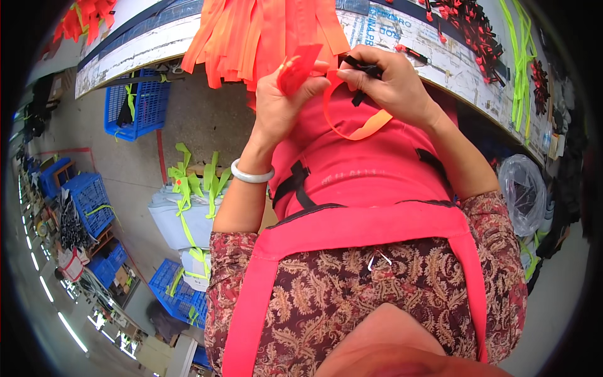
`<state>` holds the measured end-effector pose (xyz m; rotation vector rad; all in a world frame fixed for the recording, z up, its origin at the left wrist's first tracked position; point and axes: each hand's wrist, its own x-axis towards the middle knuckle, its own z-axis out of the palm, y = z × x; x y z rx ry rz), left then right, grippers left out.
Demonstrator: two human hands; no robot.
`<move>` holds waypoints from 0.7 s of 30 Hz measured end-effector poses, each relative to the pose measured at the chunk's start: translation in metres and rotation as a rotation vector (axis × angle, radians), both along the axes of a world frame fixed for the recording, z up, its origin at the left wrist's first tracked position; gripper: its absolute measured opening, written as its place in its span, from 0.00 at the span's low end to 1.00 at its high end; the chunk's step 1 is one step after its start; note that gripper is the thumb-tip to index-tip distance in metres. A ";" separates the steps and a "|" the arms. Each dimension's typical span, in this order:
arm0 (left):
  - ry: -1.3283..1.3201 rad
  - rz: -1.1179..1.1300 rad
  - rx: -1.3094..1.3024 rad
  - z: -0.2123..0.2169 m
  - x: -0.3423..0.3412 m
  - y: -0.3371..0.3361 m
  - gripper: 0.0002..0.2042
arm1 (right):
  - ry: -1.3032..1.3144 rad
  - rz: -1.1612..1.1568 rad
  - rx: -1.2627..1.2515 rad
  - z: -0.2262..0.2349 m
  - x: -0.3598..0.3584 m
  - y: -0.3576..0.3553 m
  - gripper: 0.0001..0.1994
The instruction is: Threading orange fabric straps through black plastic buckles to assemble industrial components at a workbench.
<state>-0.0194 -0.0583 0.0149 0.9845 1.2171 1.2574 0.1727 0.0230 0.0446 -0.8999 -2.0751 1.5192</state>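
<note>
My left hand (275,103) is closed on a folded piece of red-orange webbing (300,68), pinched between thumb and fingers. To its right, my right hand (402,88) grips a short black strap piece (359,98) between thumb and forefinger. An orange strip (372,125) curves in a loop below both hands, in front of my pink-red apron (377,179); where its two ends are held is partly hidden. Just beyond my hands, a thick bunch of orange strips (232,38) hangs over the table's near edge.
The worn table (141,47) bears many small black-and-red pieces (461,25) and yellow-green strips (520,69) at right. Blue crates (135,103) stand on the floor at left, near a light-blue bundle (179,217) with green ties. A clear plastic bag (522,191) sits at right.
</note>
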 end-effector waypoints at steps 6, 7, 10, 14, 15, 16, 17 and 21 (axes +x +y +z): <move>-0.009 0.017 0.064 -0.007 0.009 -0.005 0.05 | -0.086 0.049 0.088 0.002 -0.004 -0.007 0.08; -0.034 0.010 0.016 -0.008 0.009 -0.007 0.05 | -0.108 0.072 0.127 0.002 -0.005 -0.007 0.07; 0.009 0.022 -0.011 -0.008 0.013 -0.010 0.04 | -0.075 0.106 0.184 -0.001 -0.005 -0.008 0.08; 0.047 -0.014 0.083 -0.007 0.014 -0.012 0.03 | -0.123 0.154 0.275 -0.002 -0.004 -0.011 0.09; 0.011 0.007 0.067 -0.009 0.014 -0.011 0.03 | -0.132 0.165 0.251 -0.001 -0.004 -0.010 0.09; -0.024 0.028 0.050 -0.011 0.015 -0.011 0.02 | -0.140 0.176 0.226 -0.001 -0.004 -0.010 0.09; -0.026 0.027 0.049 -0.012 0.016 -0.011 0.02 | -0.142 0.175 0.225 0.001 -0.004 -0.011 0.09; 0.178 0.053 0.243 -0.017 0.016 -0.011 0.04 | -0.041 0.005 -0.151 -0.010 -0.008 -0.018 0.13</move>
